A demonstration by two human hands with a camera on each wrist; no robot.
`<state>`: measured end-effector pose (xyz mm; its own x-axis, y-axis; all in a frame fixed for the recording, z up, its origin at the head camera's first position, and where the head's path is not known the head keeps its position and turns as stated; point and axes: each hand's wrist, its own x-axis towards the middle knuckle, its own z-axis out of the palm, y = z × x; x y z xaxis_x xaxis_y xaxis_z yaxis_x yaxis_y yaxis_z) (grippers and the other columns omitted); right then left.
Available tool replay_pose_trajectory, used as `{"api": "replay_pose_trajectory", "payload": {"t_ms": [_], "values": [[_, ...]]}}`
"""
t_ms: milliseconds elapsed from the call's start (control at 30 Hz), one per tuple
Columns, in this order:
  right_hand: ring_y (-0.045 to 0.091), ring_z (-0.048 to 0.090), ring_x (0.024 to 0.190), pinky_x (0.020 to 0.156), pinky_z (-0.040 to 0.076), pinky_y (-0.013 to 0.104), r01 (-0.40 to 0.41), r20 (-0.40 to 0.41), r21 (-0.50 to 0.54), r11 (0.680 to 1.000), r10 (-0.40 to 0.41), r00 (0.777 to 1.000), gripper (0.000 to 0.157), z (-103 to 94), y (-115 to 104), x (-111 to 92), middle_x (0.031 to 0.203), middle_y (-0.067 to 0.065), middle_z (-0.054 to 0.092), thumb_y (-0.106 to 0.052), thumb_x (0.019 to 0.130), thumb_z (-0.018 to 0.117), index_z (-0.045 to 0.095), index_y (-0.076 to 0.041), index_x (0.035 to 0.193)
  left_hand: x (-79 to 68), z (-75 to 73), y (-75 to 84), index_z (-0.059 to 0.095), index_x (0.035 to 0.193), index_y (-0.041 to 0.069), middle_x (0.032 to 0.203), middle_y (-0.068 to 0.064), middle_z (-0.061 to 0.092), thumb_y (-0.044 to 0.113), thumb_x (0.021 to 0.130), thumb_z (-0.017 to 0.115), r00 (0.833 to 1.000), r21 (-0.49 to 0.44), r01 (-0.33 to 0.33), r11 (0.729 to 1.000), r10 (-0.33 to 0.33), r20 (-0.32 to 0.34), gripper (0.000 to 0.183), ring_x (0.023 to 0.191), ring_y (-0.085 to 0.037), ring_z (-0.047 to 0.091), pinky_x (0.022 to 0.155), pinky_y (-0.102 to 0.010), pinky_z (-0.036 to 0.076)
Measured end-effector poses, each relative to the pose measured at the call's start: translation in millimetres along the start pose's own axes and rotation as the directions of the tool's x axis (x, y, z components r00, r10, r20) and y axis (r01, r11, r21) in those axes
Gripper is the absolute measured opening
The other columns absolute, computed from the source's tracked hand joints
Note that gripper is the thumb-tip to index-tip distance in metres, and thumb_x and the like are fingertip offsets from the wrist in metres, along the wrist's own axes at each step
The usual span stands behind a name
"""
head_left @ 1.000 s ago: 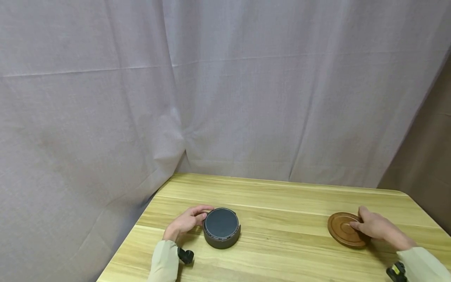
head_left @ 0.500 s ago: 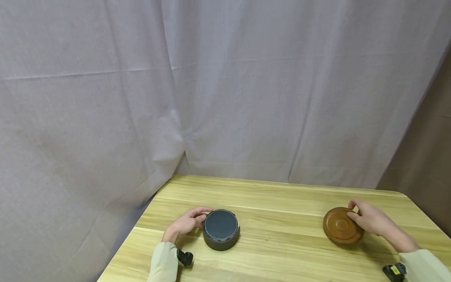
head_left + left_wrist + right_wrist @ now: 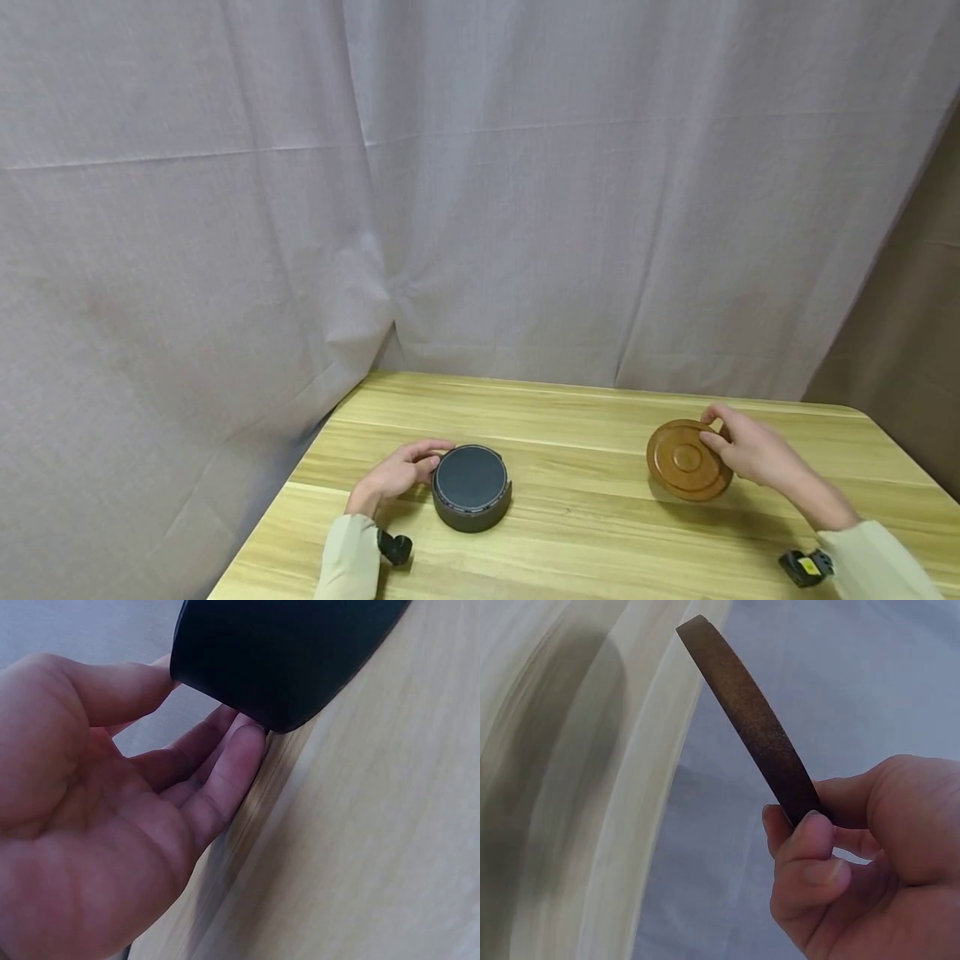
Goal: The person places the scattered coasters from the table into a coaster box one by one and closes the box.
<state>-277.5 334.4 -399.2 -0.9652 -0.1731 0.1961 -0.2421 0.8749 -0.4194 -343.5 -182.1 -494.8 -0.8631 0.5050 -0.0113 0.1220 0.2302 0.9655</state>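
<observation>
A brown round wooden coaster with concentric rings is held tilted above the table, and the right hand pinches its right edge between thumb and fingers. In the right wrist view the coaster appears edge-on, with its lower end between the fingertips. To the left stands a round, dark coaster holder with a grey-black stitched disc in its top. The left hand rests against the holder's left side. Its extended thumb and fingers touch the dark wall in the left wrist view.
Both things are over a light wooden table, with a wide stretch of tabletop between them. A grey curtain hangs behind the table's back edge and along its left side. Each wrist carries a small black camera.
The right hand has lifted the coaster off the table and moved it left and slightly away, tilting its face toward the head camera. The left hand and the holder stay in place.
</observation>
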Motion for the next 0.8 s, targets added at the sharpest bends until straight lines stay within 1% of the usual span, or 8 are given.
{"api": "replay_pose_trajectory", "payload": {"t_ms": [233, 433, 667, 800], "values": [[0.015, 0.049, 0.05, 0.039, 0.041, 0.028, 0.001, 0.012, 0.047, 0.999, -0.001, 1.0, 0.02, 6.2, -20.4, 6.7, 0.072, 0.002, 0.056, -0.012, 0.1, 0.054, 0.052, -0.002, 0.117, -1.0, -0.3, -1.0, 0.051, 0.141, 0.005, 0.129, -0.019, 0.059, 0.005, 0.103, 0.042, 1.0, -0.004, 0.002, 1.0, -0.002, -0.004, 0.038, 0.093, -0.019, 0.067, 0.086, -0.032, 0.055], [0.015, 0.049, 0.048, 0.037, 0.04, 0.025, 0.024, 0.027, 0.086, 0.996, -0.026, 0.999, 0.02, 10.0, -35.0, 14.3, 0.073, 0.003, 0.056, -0.012, 0.1, 0.053, 0.051, -0.004, 0.118, -0.9, 0.5, 0.3, 0.05, 0.141, 0.004, 0.129, -0.019, 0.059, 0.006, 0.103, 0.042, 1.0, -0.015, -0.005, 1.0, 0.005, 0.003, 0.038, 0.094, -0.02, 0.068, 0.086, -0.033, 0.056], [0.014, 0.049, 0.047, 0.035, 0.041, 0.027, 0.051, 0.026, 0.12, 0.991, -0.055, 0.998, 0.02, 19.2, -48.6, 22.3, 0.074, 0.003, 0.057, -0.011, 0.099, 0.053, 0.051, -0.004, 0.118, 1.2, -0.1, 2.8, 0.05, 0.141, 0.004, 0.13, -0.019, 0.06, 0.007, 0.104, 0.042, 1.0, -0.002, -0.004, 1.0, 0.004, 0.007, 0.039, 0.094, -0.018, 0.068, 0.085, -0.031, 0.056], [0.014, 0.049, 0.046, 0.034, 0.041, 0.027, 0.05, 0.023, 0.143, 0.988, -0.054, 0.998, 0.02, 24.7, -57.0, 24.8, 0.074, 0.003, 0.057, -0.01, 0.099, 0.053, 0.05, -0.005, 0.119, 2.2, 0.7, 1.4, 0.049, 0.142, 0.002, 0.128, -0.021, 0.061, 0.006, 0.104, 0.042, 1.0, -0.001, -0.022, 1.0, 0.022, 0.021, 0.039, 0.091, -0.017, 0.068, 0.083, -0.031, 0.057]]}}
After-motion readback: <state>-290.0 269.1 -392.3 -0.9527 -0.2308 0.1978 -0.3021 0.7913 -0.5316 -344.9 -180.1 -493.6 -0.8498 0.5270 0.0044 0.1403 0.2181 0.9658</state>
